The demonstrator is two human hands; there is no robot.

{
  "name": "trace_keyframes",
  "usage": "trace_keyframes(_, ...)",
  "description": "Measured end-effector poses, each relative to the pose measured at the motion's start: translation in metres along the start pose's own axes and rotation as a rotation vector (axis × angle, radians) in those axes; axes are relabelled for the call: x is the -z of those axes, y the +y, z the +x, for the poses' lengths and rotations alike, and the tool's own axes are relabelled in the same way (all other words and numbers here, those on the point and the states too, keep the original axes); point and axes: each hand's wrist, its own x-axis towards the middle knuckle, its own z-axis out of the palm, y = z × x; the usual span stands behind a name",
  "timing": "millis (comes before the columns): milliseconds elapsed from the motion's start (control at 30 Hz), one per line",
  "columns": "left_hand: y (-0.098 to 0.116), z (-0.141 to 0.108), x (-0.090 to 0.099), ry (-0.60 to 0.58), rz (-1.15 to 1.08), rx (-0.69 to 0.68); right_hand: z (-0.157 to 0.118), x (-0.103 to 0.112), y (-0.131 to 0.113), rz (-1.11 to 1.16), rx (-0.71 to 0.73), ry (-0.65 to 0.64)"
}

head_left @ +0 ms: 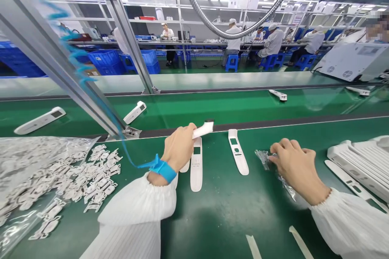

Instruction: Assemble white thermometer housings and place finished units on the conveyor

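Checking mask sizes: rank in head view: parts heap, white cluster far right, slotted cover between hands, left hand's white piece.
1. Parts heap
2. White cluster, cut off by frame
3. Slotted cover
4. White piece, partly hidden by the left hand

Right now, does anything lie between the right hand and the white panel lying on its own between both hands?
Yes. Crumpled clear plastic lies at the fingertips of the right hand, on the side toward the white panel. From there to the panel, only green tabletop shows.
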Motion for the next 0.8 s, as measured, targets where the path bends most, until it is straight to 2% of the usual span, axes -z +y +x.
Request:
trace_keyframes(67,0.001,0.006,-0.003,-0.044,0.1,-0.05,0.009,0.004,-0.013,0.153,-0.031,-0.067)
trace_keyframes(133,0.006,0.01,-0.005,-0.061,0.097,-0.055,0.024,0.01,-0.044,0.406,-0.1,-0.193)
trace_keyframes(200,0.013,0.008,-0.006,-0.045,-0.067,-0.027,0.04,0.013,-0.078,0.723,-0.184,-0.34)
trace_keyframes(267,0.02,0.001,-0.005,-0.026,-0.337,0.008,0.049,0.009,-0.106,1.121,-0.244,-0.558)
trace_keyframes(333,0.026,-0.011,-0.005,-0.051,-0.603,0.063,0.051,0.001,-0.124,1.556,-0.291,-0.78)
trace_keyframes(400,0.03,-0.025,-0.007,-0.096,-0.759,0.132,0.048,-0.007,-0.133,1.855,-0.342,-0.901)
trace_keyframes(433,0.031,-0.032,-0.008,-0.113,-0.797,0.156,0.046,-0.009,-0.135,1.924,-0.368,-0.906)
trace_keyframes(500,0.031,-0.044,-0.011,-0.114,-0.805,0.175,0.042,-0.011,-0.134,1.92,-0.401,-0.834)
trace_keyframes(600,0.029,-0.056,-0.015,-0.117,-0.729,0.153,0.041,-0.01,-0.128,1.819,-0.449,-0.61)
trace_keyframes(667,0.029,-0.061,-0.019,-0.138,-0.673,0.1,0.042,-0.01,-0.125,1.793,-0.455,-0.504)
trace_keyframes(800,0.036,-0.067,-0.027,-0.126,-0.671,0.048,0.042,-0.012,-0.127,1.766,-0.465,-0.413)
